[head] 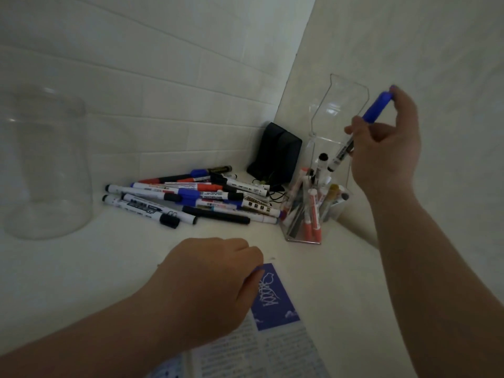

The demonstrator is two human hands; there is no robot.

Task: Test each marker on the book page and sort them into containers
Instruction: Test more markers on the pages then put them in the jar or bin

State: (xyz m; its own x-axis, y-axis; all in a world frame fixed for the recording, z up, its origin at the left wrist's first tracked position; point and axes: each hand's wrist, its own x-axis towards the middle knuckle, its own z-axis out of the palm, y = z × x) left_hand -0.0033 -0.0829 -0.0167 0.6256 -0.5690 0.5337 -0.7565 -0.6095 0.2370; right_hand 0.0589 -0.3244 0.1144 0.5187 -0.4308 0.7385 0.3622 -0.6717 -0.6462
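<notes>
My right hand [387, 143] grips a blue-capped marker [357, 126], cap up and tilted, its lower end just above the clear square container [302, 238] that stands full of several markers. A loose pile of markers [191, 197] lies on the white counter to the left of that container. My left hand [207, 285] rests with curled fingers on the top edge of the open book page [272, 298], whose purple panel carries white scribbles. A large clear jar [46, 165] stands at the far left with nothing visible inside.
A black pouch-like object [275, 154] with a cable sits in the corner behind the markers. A black binder clip [169, 218] lies at the front of the pile. White tiled walls close in at the back and right.
</notes>
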